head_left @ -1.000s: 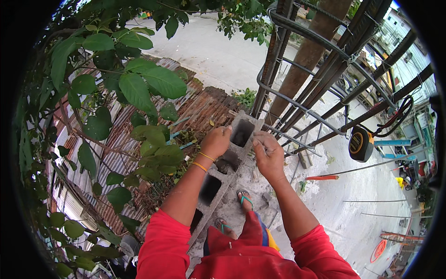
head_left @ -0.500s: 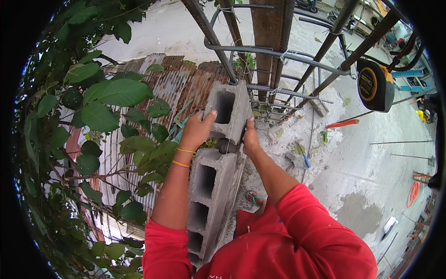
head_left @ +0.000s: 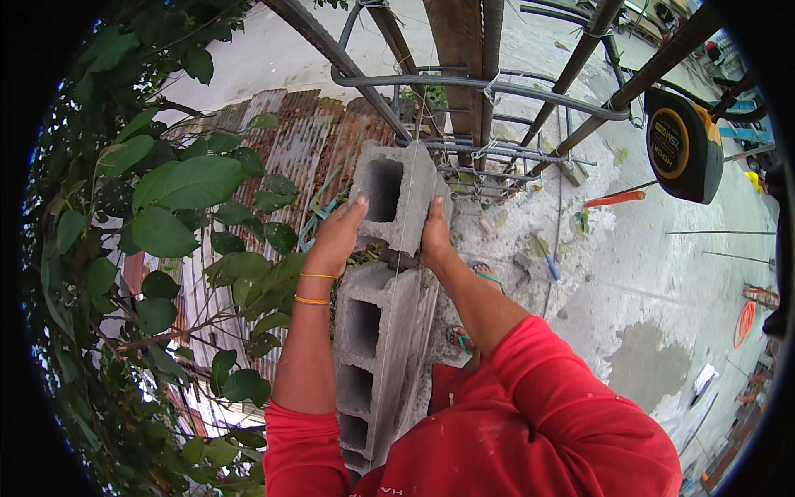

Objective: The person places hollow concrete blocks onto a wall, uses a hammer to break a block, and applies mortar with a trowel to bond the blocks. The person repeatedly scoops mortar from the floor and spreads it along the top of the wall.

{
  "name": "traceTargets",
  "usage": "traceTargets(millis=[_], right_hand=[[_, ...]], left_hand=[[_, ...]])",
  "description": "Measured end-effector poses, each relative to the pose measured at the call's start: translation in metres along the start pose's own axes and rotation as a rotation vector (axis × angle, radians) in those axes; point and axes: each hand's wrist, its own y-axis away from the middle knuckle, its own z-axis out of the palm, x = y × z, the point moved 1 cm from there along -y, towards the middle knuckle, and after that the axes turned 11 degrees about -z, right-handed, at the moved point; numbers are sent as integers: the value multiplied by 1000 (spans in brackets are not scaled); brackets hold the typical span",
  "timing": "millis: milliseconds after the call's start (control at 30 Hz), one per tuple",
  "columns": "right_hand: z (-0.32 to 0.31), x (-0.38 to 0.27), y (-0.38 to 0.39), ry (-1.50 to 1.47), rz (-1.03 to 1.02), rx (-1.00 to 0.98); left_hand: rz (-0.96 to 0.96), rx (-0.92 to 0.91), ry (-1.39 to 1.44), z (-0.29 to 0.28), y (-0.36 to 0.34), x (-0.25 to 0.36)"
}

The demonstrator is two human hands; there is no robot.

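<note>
My left hand point(head_left: 343, 228) grips the left side of a grey hollow concrete block point(head_left: 410, 190), its thumb near the hollow. My right hand point(head_left: 433, 232) holds the block's right side, fingers mostly hidden behind it. The block sits at the far end of a row of similar blocks point(head_left: 381, 282), close against an upright cage of rebar point(head_left: 489, 91) tied with wire. A thin line point(head_left: 397, 269) runs lengthwise over the row. To the upper right hangs a black and yellow tape measure point(head_left: 681, 145).
Leafy branches point(head_left: 182, 186) crowd the left, over rusty corrugated sheets point(head_left: 294, 132). On the right lies a concrete floor point(head_left: 613, 298) with rubble, a blue-handled item point(head_left: 552, 267), thin rods and a coiled orange hose point(head_left: 744, 323). My sandalled feet point(head_left: 484, 273) show beside the row.
The end block has gone from slanting in view to upright with the row. My right hand has shifted onto its side. The whole view has turned, with the rebar now above the block.
</note>
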Motion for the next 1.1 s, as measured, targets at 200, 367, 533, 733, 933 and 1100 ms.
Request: traceTargets(millis=[200, 367, 533, 733, 933, 1100], right_hand=[[-24, 3, -6, 123, 6, -37], [-68, 13, 27, 587, -268, -7], [-74, 32, 71, 730, -95, 56], [-67, 49, 101, 598, -27, 75], [-83, 55, 120, 611, 20, -68], [-103, 49, 144, 485, 89, -162]], left_hand=[[-50, -63, -8, -2, 1, 6], [55, 13, -100, -4, 12, 7], [224, 180, -240, -10, 14, -3], [292, 311, -266, -18, 36, -28], [426, 424, -137, -23, 74, -55], [376, 459, -107, -34, 107, -69]])
